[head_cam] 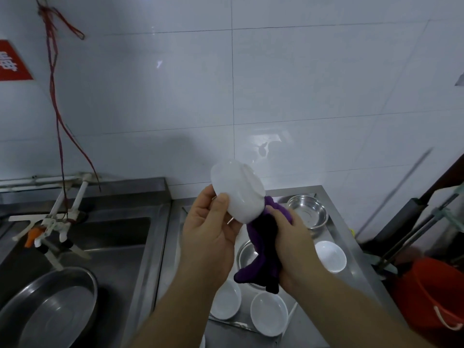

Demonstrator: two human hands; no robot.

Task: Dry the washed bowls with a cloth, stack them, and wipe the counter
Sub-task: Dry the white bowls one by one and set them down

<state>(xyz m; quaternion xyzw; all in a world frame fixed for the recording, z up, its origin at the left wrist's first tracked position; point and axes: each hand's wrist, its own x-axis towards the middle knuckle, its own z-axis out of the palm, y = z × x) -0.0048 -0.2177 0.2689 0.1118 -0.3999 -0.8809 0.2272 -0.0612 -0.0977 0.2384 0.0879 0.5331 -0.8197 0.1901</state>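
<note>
Room: white-tiled kitchen wall behind a steel worktop [336,229], with a sink [113,247] to its left holding a metal basin [50,310].
Worktop: white bowls lie open-side up near its front edge [268,313] [226,301] and by its right edge [331,256]; a small steel bowl [307,213] sits at the back right corner.
Bowl in hand: a white bowl [238,192] is raised above the worktop, base turned toward the camera.
Left grip: left hand [208,229] holds that bowl, thumb curled over its outer wall, fingers hidden behind it.
Right grip: right hand [292,244] is bunched round a purple cloth [261,249], whose top touches the bowl's lower right side.
Bowl versus grips: it sits above both hands, between thumb and cloth.
Doing it well: probably turn the bowl with the left grip while pressing cloth round the wall and foot ring, then inside.
Stage: drying seems early; no stack is visible.
</note>
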